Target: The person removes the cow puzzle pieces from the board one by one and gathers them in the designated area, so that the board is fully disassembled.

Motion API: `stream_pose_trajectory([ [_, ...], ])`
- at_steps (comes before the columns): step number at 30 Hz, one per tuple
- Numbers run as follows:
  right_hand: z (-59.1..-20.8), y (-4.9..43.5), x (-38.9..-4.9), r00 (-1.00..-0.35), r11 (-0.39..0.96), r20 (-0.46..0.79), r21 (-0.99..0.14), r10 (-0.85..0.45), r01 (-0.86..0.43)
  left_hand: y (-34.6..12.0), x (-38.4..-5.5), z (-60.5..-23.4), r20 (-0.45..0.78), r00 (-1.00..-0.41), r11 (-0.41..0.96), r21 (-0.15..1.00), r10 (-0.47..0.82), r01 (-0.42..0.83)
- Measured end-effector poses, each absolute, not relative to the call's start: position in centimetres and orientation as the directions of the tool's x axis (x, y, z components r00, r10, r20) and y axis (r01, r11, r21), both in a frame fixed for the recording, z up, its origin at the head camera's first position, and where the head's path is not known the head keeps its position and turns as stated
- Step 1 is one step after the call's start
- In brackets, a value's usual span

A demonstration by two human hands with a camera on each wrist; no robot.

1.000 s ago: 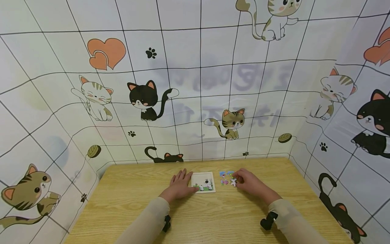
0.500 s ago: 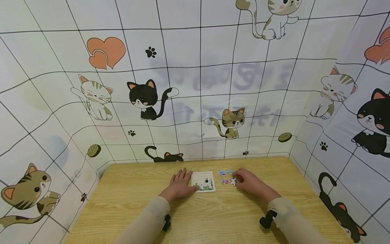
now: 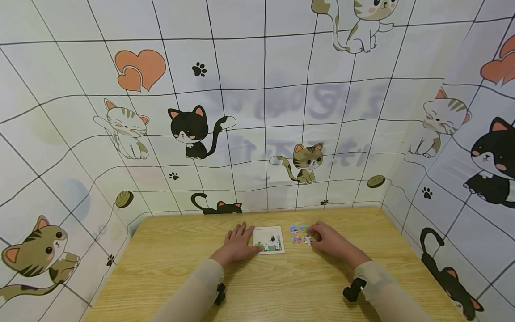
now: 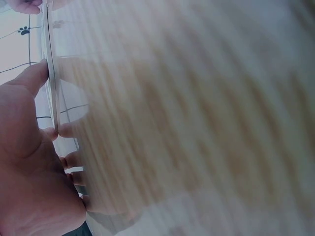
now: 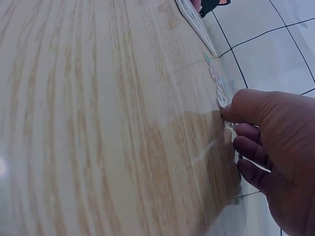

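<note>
Head view shows 1 left hand (image 3: 238, 244), 1 right hand (image 3: 329, 240), 2 sleeves (image 3: 192, 293), 2 black wrist mounts (image 3: 354, 290), 1 table (image 3: 281, 290), 1 puzzle tray (image 3: 263, 234), at least 4 loose puzzle pieces (image 3: 308, 240), plus 9 printed cats (image 3: 189, 127), 2 heart pairs (image 3: 150, 69), 2 yarn balls (image 3: 376, 181), 5 paw prints (image 3: 199, 70)

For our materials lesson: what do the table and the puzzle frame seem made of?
Table: wood or laminate, glossy, from the brown grain and reflections. Puzzle frame: possibly wood or card, apparently matt; its plain whitish rim leaves this open.
</note>
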State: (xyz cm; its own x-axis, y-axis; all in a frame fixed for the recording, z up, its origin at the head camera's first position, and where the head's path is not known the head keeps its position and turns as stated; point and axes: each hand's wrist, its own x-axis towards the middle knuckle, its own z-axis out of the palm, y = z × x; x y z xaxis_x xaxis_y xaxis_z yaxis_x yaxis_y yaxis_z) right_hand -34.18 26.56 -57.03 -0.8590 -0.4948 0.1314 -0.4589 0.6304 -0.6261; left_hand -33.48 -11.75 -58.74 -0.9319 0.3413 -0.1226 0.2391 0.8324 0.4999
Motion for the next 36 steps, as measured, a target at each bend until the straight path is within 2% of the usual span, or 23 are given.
stream_pose_trajectory([
  [7,-56.9,26.7,-34.2,-0.868,0.645,0.124,-0.621,-0.481,-0.446,-11.4,-32.2,-56.7,-0.118,-0.928,0.813,0.529,0.354,0.243],
  [12,-56.2,26.1,-34.2,-0.861,0.632,0.140,-0.623,-0.489,-0.461,-11.3,-31.9,-56.0,-0.136,-0.927,0.830,0.503,0.349,0.239],
  [22,-55.5,22.7,-33.8,-0.841,0.606,0.126,-0.638,-0.526,-0.475,-11.5,-32.2,-56.8,-0.144,-0.929,0.842,0.487,0.339,0.232],
  [28,-55.3,20.2,-34.0,-0.829,0.639,0.159,-0.566,-0.536,-0.521,-11.6,-32.3,-56.7,-0.140,-0.929,0.840,0.489,0.342,0.235],
  [36,-55.2,17.5,-34.0,-0.794,0.648,0.133,-0.506,-0.594,-0.569,-11.5,-32.5,-56.7,-0.145,-0.930,0.848,0.477,0.337,0.233],
])
